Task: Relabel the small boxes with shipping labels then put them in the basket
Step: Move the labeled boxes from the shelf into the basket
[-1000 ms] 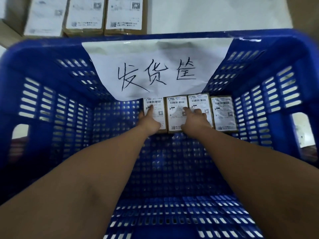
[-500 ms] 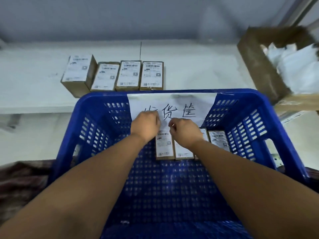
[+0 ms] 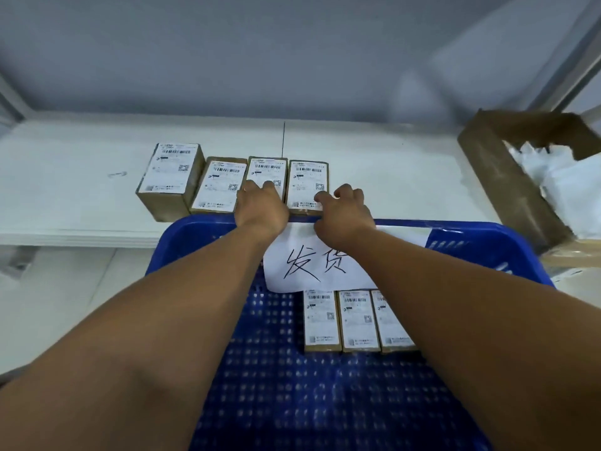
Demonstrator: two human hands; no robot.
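Left hand [image 3: 261, 208]: lies over the third box [image 3: 266, 169] of four on the far table [image 3: 81, 196]; hold unclear.
Right hand [image 3: 344, 211]: fingers curled round the rightmost box [image 3: 307, 177], near corner.
Basket [image 3: 487, 236]: near; three labelled boxes [image 3: 357, 317] inside.

The basket [image 3: 487, 242] is blue with a grid of slots. Its paper sign [image 3: 276, 278] is white with black handwriting; the brown boxes [image 3: 169, 203] carry white, black-barcoded labels [image 3: 357, 317].
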